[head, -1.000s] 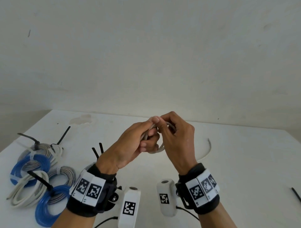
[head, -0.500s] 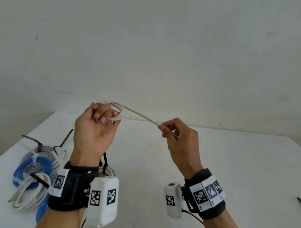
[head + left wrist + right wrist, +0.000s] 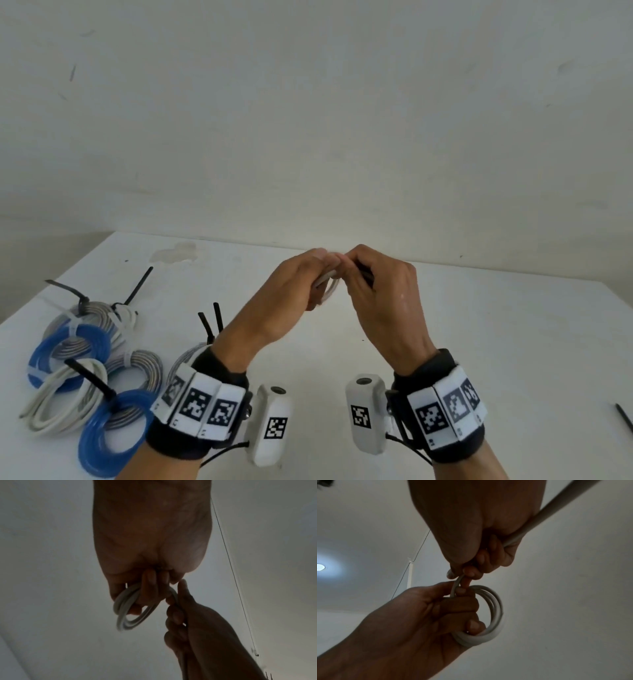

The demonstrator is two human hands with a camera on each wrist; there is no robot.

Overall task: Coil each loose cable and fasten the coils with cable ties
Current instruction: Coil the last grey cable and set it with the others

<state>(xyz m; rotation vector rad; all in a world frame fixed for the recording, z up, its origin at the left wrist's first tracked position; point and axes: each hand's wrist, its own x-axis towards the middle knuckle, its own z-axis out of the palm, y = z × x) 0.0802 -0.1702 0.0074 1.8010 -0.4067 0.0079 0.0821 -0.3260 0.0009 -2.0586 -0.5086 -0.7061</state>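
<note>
While the head view shows the two hands meeting above the white table (image 3: 479, 342), it hides most of what they hold: only a short arc of the white cable (image 3: 329, 288) peeks out between the left hand (image 3: 291, 294) and the right hand (image 3: 383, 294), whose fingertips touch at the top.

The wrist views fill in the rest. From the right wrist, the cable is seen wound into a small coil (image 3: 494, 615) of several turns, with the left hand's fingers (image 3: 458, 605) curled through the ring and closed around it. The right hand's thumb and forefinger pinch the strand where it leaves the coil, and the free length (image 3: 544, 515) runs back through that closed hand toward the upper right corner. The left wrist view shows the same coil (image 3: 126, 609) hanging below the left hand's curled fingers, and the right hand meeting it from the lower right; the picture is dim, so finer detail of the grip cannot be told.

Only the head view shows the table. At its left lies a cluster of finished coils (image 3: 85, 370), blue, white and grey, overlapping one another and bound with black cable ties (image 3: 89, 378). One loose black tie (image 3: 624, 416) lies near the right edge, well apart from the hands.
</note>
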